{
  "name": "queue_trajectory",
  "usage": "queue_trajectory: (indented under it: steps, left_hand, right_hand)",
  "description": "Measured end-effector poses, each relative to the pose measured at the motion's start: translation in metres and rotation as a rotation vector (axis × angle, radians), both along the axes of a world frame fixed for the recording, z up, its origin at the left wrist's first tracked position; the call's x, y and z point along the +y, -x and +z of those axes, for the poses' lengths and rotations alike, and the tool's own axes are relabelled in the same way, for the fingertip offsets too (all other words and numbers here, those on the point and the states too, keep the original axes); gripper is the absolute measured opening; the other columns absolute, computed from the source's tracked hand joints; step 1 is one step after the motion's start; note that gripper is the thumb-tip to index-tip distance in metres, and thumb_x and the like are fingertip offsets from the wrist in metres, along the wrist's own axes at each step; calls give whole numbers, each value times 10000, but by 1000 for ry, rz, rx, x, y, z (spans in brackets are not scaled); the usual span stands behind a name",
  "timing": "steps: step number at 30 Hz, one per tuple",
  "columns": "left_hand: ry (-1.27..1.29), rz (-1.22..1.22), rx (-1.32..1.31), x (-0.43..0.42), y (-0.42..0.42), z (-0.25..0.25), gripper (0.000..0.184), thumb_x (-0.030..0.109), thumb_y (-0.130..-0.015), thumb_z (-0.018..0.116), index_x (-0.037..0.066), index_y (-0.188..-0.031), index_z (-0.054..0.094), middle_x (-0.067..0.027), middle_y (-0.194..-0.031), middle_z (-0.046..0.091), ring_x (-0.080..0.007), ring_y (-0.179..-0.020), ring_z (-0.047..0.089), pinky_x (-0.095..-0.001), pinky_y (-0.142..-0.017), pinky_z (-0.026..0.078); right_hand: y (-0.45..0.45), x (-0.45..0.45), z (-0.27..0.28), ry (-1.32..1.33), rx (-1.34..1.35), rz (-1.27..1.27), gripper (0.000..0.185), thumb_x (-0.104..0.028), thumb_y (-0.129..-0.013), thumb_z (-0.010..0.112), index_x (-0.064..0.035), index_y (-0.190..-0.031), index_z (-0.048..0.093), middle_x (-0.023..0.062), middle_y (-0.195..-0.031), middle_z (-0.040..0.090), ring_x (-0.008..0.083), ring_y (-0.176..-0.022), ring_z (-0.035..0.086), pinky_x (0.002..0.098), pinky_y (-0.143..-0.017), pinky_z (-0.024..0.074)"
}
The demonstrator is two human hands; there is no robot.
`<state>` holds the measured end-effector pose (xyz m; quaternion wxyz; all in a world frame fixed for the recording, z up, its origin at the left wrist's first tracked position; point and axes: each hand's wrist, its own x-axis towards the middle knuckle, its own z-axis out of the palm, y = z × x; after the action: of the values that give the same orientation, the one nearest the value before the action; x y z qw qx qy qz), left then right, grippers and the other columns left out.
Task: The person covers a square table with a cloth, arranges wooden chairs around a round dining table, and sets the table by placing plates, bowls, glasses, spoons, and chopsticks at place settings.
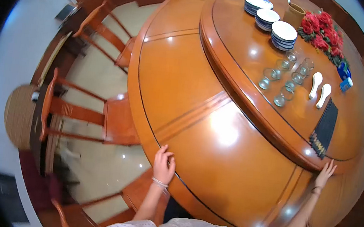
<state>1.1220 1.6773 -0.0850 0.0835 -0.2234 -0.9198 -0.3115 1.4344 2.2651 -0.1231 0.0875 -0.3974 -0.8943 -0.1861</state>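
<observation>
My left hand (164, 166) is at the near left rim of a round wooden table (183, 100), its fingers loosely bent and apart with nothing in them. On the right, my right hand (326, 174) rests with stretched fingers against the edge of the raised wooden turntable (253, 100). Closest to that hand on the turntable lies a row of black chopsticks (325, 127). Two white spoons (315, 85) lie just beyond them. Several small clear glasses (287, 91) stand in a group to the left of the spoons.
Farther back on the turntable are stacked bowls (283, 35), stacked small plates (258, 4), a brown pot (293, 15), red flowers (321, 30) and a small blue item (346, 84). Wooden chairs (120, 118) stand along the table's left side on a pale tiled floor.
</observation>
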Motion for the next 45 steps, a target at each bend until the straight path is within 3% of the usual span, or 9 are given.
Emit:
queue_trajectory:
  steps: [3,5,7,12,15,30,34,38,45]
  left_hand:
    - [28,-165,-113,-26,71,11,237,105,-749,523,18,-967,495,-174,-1169,443,-305,-1107,397,-395,-927,310]
    - [42,-263,-164,-43,106,23,284,130,-761,520,21,-1020,482,-156,-1191,435,-288,-1131,383,-398,-941,294]
    - [94,-391,-267,-63,123,25,375,171,-782,506,25,-1120,430,-113,-1213,429,-252,-1160,361,-401,-959,266]
    - [117,-401,-302,-84,165,20,403,165,-789,495,15,-1151,404,-96,-1240,409,-238,-1180,340,-397,-974,245]
    - [151,-394,-234,-88,179,16,414,154,-777,511,19,-1153,401,-113,-1261,383,-265,-1188,328,-410,-973,243]
    - [286,-419,-211,-100,183,23,366,152,-793,486,31,-1133,427,-151,-1307,298,-339,-1219,236,-477,-987,148]
    - [187,-341,1,-66,269,42,195,119,-760,534,46,-940,547,-140,-1240,402,-344,-1176,303,-464,-965,191]
    - [39,-622,61,8,425,38,168,62,-737,551,42,-904,545,-145,-1155,485,-352,-1137,353,-460,-959,211]
    - [-102,-620,109,64,567,65,166,5,-730,523,-1,-896,530,-153,-1139,495,-333,-1119,385,-394,-921,311]
  right_hand:
    - [4,-20,4,200,-17,-259,358,-146,-888,301,7,-1208,349,112,-1363,176,357,-1246,123,400,-1015,187]
    - [91,-87,36,195,352,-738,418,-224,-859,381,28,-1193,364,160,-1340,220,386,-1219,190,419,-1001,198]
    - [158,-151,28,-100,529,-471,450,-219,-827,442,39,-1188,365,226,-1304,252,403,-1194,238,429,-998,199]
    - [378,-323,71,202,618,298,572,-45,-707,511,-8,-1242,309,206,-1313,242,354,-1230,191,446,-1012,134]
    - [447,-353,80,391,600,426,586,-61,-704,517,30,-1233,281,215,-1333,191,374,-1238,161,448,-1013,138]
    - [553,-273,98,475,339,365,672,-325,-755,536,25,-1257,260,224,-1327,202,346,-1252,141,444,-1016,135]
    - [619,-262,92,454,436,343,627,-338,-786,502,25,-1248,283,208,-1327,219,327,-1253,154,448,-1013,140]
    - [690,-250,82,416,439,151,601,-399,-820,421,6,-1248,303,186,-1335,221,294,-1254,173,433,-1019,127]
    - [713,-259,87,357,263,41,601,-457,-831,359,-46,-1266,305,183,-1344,200,283,-1258,167,423,-1021,116]
